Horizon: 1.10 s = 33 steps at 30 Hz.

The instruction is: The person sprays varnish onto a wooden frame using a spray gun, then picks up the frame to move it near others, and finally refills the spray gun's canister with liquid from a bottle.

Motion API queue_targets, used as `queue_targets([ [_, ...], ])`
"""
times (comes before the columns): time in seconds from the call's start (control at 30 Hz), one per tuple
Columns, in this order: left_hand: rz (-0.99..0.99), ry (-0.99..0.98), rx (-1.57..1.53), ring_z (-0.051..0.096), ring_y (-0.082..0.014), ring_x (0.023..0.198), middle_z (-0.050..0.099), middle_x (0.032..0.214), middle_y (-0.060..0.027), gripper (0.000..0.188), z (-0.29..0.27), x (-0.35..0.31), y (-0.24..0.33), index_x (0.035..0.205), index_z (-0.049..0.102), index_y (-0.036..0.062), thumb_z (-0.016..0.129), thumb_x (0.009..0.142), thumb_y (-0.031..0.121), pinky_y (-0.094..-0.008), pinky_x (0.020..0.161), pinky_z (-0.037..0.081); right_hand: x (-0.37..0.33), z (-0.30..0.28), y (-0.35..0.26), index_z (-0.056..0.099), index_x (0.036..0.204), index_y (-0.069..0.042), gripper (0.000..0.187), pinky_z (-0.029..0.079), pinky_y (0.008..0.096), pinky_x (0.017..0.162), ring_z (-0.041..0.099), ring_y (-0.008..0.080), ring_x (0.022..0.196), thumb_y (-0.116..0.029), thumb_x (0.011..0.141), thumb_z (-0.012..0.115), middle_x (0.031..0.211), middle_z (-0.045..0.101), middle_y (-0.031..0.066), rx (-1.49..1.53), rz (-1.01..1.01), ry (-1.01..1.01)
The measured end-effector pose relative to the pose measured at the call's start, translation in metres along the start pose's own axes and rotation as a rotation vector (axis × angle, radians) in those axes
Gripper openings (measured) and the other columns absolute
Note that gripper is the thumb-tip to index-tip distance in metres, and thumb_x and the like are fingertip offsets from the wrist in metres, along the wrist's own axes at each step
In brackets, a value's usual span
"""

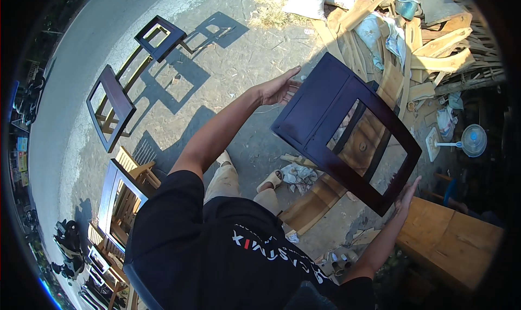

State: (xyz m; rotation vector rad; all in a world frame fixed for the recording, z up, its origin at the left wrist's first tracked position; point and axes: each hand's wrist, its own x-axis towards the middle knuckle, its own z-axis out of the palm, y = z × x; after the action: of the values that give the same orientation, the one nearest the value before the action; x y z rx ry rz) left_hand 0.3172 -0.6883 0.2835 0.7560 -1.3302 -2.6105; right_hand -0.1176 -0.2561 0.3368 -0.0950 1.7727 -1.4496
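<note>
A: What is gripped by the hands?

B: A dark-stained wooden frame panel (pixel 325 123) is held up in the air between them, tilted, above the dusty ground (pixel 217 77). The left hand (pixel 279 87) is pressed flat and open against its upper left edge; the right hand (pixel 406 196) is spread under its lower right corner. The fingertips of both are partly hidden behind the panel's rim.

A: What is seen through the panel?

B: Two openings are cut into it, parted by a dark bar. Pale timber is glimpsed through them, though its shape cannot be made out.

A: And below?

B: A sandalled foot (pixel 269 181) and a crumpled rag (pixel 298 174) are seen on the ground, with a light plank (pixel 312 201) beside them. Small spray cans (pixel 339 264) are half hidden near the right elbow; their labels are too small to be told.

A: Further out?

B: Other dark frames (pixel 111 106) are stood in the sun at left, one (pixel 161 36) farther off. A scrap-wood pile (pixel 434 44) is heaped at upper right, a white sack (pixel 304 0) is cut off by the top edge, and a pale fan (pixel 472 141) is dimmed in shadow.
</note>
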Motion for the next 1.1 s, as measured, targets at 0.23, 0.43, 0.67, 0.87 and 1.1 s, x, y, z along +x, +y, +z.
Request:
queue_targets([
  [0.23,0.247,-0.257,-0.251,0.073,-0.0253,0.105,0.063,0.133,-0.0235,0.109,-0.058,-0.123,0.058,0.152,0.03,-0.0141,0.036,0.097,0.079,-0.036,0.09,0.062,-0.024,0.132,-0.052,0.061,0.128,0.0,0.11,0.056,0.0413,0.081,0.067,0.027,0.089,-0.094,0.086,0.025,0.103,0.069,0.0134,-0.06,0.014,-0.156],
  [0.43,0.418,-0.222,-0.375,0.072,-0.0287,0.111,0.059,0.14,-0.0248,0.109,-0.094,-0.248,0.097,0.153,0.031,-0.0124,0.035,0.096,0.08,-0.0379,0.095,0.061,-0.04,0.261,-0.074,0.062,0.127,0.001,0.111,0.058,0.0451,0.081,0.069,0.0307,0.086,-0.094,0.086,0.024,0.099,0.07,0.0142,-0.129,0.049,-0.221],
  [0.67,0.575,-0.021,-0.448,0.069,-0.0294,0.115,0.059,0.14,-0.0235,0.108,-0.162,-0.376,0.123,0.154,0.032,-0.0099,0.038,0.096,0.08,-0.0392,0.097,0.058,0.002,0.461,-0.087,0.063,0.126,0.002,0.111,0.06,0.0477,0.082,0.069,0.032,0.088,-0.096,0.083,0.03,0.102,0.07,0.0166,-0.241,0.059,-0.382],
  [0.87,0.769,0.071,-0.501,0.069,-0.0285,0.114,0.056,0.143,-0.0221,0.111,-0.216,-0.436,0.138,0.156,0.028,-0.0092,0.038,0.094,0.082,-0.0409,0.099,0.058,0.07,0.641,-0.103,0.056,0.136,0.004,0.116,0.06,0.0483,0.086,0.07,0.0326,0.093,-0.096,0.083,0.028,0.109,0.069,0.0193,-0.417,0.089,-0.65],
  [1.1,0.933,0.469,-0.483,0.06,-0.0364,0.128,0.035,0.157,-0.0331,0.118,-0.274,-0.469,0.149,0.156,0.023,-0.0137,0.04,0.092,0.084,-0.043,0.103,0.055,0.143,0.879,-0.113,0.056,0.135,0.006,0.116,0.06,0.0508,0.085,0.071,0.0355,0.092,-0.094,0.085,0.026,0.111,0.07,0.0223,-0.537,0.183,-1.038],
])
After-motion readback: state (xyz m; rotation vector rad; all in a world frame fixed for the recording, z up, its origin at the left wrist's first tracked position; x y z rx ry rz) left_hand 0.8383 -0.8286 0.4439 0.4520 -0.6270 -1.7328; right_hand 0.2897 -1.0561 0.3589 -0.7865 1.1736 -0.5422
